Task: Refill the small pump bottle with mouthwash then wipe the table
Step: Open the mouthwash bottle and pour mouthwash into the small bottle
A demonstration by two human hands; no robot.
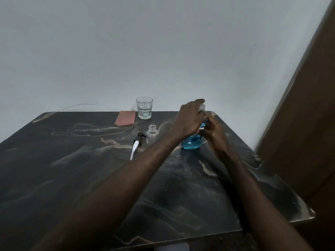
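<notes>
A bottle of blue mouthwash (pixel 191 143) stands upright at the far right of the dark marble table (pixel 90 178). My left hand (pixel 190 118) covers its top, fingers closed over the white cap (pixel 202 107). My right hand (pixel 213 131) grips the bottle's body from the right. The small clear pump bottle (pixel 152 134) stands open and empty just left of the mouthwash. Its pump head (pixel 136 144), with a white tube, lies on the table beside it.
A folded pink cloth (pixel 125 118) lies at the table's far edge, with a clear glass tumbler (pixel 144 108) next to it on the right. A grey wall rises behind the table. A brown wooden panel (pixel 308 124) stands at the right.
</notes>
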